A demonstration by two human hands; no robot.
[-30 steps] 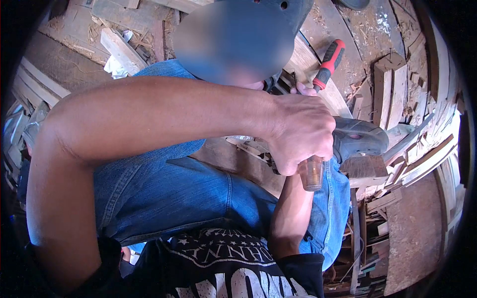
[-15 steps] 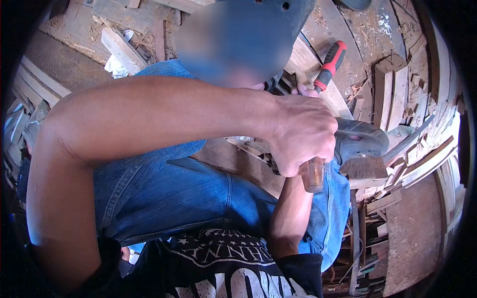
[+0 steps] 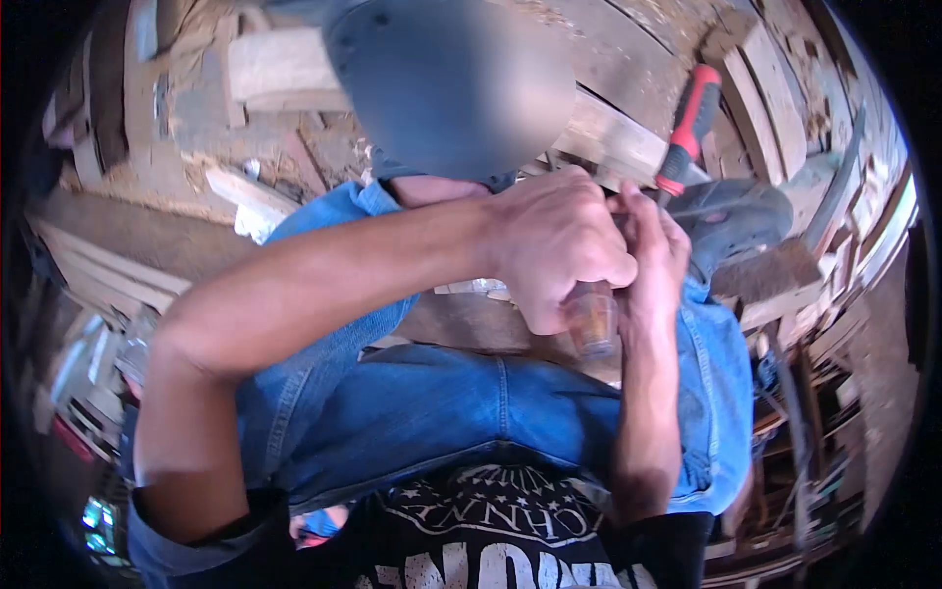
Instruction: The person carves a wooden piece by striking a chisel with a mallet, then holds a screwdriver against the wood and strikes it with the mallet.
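My left hand [image 3: 559, 250] is closed in a fist around a tool with a clear amber handle [image 3: 593, 322]. The butt of that handle points back toward my body, and its working end is hidden by the fist. Right beside it, my right hand [image 3: 653, 240] has its fingers bent round the base of a tool with a red-and-black handle [image 3: 692, 123]. This second handle slants up and away; where its shaft ends I cannot see. Both hands are close together between my knees, over pieces of wood.
My jeans [image 3: 442, 393] frame the work space. A grey shoe [image 3: 731, 216] rests beside the hands, near a wood block [image 3: 770, 270]. A blurred dark blue-grey shape [image 3: 432, 88] lies beyond my left hand. Wooden pieces [image 3: 760, 93] and scraps cover the floor around.
The view has shifted. My right hand, mostly covered before, now shows beside the left fist. Both hands keep their tools, and the left forearm sits lower.
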